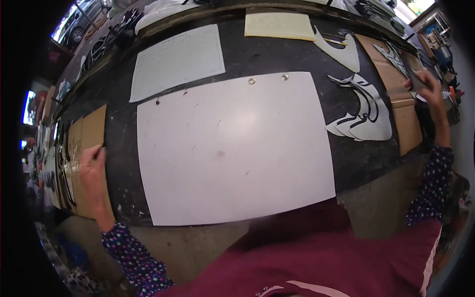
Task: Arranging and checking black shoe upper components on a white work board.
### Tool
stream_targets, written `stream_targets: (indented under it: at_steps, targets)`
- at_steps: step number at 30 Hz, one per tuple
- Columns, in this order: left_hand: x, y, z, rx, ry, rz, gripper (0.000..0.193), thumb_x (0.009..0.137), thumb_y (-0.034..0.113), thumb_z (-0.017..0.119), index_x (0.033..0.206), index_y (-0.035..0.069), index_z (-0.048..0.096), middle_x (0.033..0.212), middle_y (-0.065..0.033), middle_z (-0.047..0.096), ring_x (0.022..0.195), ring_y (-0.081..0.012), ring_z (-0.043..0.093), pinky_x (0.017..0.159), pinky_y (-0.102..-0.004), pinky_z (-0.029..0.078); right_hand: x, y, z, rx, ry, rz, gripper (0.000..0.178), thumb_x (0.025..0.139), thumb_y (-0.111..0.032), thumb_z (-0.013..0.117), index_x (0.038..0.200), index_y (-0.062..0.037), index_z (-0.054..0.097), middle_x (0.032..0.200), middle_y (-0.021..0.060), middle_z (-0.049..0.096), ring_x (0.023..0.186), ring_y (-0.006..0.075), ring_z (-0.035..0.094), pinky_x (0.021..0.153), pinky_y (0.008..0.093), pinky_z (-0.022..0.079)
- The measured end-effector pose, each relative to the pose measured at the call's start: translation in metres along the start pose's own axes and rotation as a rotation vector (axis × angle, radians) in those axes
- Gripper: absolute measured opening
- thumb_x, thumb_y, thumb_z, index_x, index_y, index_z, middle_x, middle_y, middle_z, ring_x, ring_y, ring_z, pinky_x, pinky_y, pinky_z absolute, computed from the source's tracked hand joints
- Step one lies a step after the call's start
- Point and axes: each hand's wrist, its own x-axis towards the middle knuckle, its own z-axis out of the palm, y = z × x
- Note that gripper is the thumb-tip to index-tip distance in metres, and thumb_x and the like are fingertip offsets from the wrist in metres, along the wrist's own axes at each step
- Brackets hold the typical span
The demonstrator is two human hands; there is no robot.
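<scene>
My left hand (93, 166) is over the right edge of a cardboard sheet (91, 131) at the left, fingers pinched together. A small dark tip shows at the fingertips; what it belongs to I cannot make out. Thin black strips (64, 173) lie along that cardboard. Far to the right, my right hand (431, 91) grips a dark flat piece (418, 80) above another cardboard sheet (403, 126). White curved cut pieces with dark edges (393, 57) lie beside it. Between my hands is a large white board (237, 143) with metal eyelets along its far edge and short dark slits.
A written paper sheet (178, 62) and a yellowish sheet (279, 25) lie beyond the board on the dark table (123, 163). More white curved pieces (368, 109) are stacked right of the board. A raised rail (208, 15) runs along the table's far side.
</scene>
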Motion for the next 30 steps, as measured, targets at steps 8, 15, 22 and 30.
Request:
stream_targets:
  at_steps: [8, 15, 22, 30]
  targets:
    - [-0.122, 0.178, 0.190, -0.259, -0.503, 0.342, 0.013, 0.085, 0.013, 0.070, 0.098, 0.009, 0.070, 0.088, -0.0036, 0.067, 0.088, -0.0216, 0.061, 0.091, -0.0359, 0.036, -0.002, -0.098, 0.176, 0.065, -0.176, -0.521, 0.025, 0.072, -0.001, 0.062, 0.090, -0.0039, 0.045, 0.106, 0.0173, 0.055, 0.099, 0.0291, 0.056, 0.089, 0.0362, 0.045]
    - [-0.138, 0.195, 0.225, -0.366, -0.228, 0.207, 0.020, 0.081, 0.000, 0.072, 0.100, 0.005, 0.067, 0.109, -0.0092, 0.062, 0.100, -0.0250, 0.058, 0.081, -0.0348, 0.049, -0.014, -0.079, 0.256, 0.084, -0.468, -0.500, 0.056, 0.075, -0.042, 0.083, 0.099, -0.0044, 0.050, 0.100, 0.0122, 0.054, 0.096, 0.0292, 0.051, 0.090, 0.0370, 0.040]
    - [-0.132, 0.174, 0.222, -0.052, -0.098, 0.541, 0.026, 0.075, -0.002, 0.071, 0.101, 0.002, 0.071, 0.112, -0.0098, 0.060, 0.099, -0.0253, 0.058, 0.079, -0.0342, 0.046, -0.005, -0.080, 0.259, 0.052, -0.333, -0.571, 0.020, 0.078, -0.017, 0.080, 0.088, -0.0032, 0.068, 0.088, 0.0072, 0.059, 0.088, 0.0252, 0.057, 0.087, 0.0365, 0.041]
    - [-0.137, 0.159, 0.215, -0.009, -0.157, 0.589, 0.043, 0.070, -0.002, 0.067, 0.113, 0.002, 0.072, 0.108, -0.0069, 0.060, 0.097, -0.0240, 0.058, 0.079, -0.0340, 0.046, 0.001, -0.092, 0.273, 0.109, -0.431, -0.563, 0.018, 0.085, -0.010, 0.072, 0.101, -0.0049, 0.064, 0.087, 0.0079, 0.058, 0.083, 0.0252, 0.055, 0.079, 0.0351, 0.038]
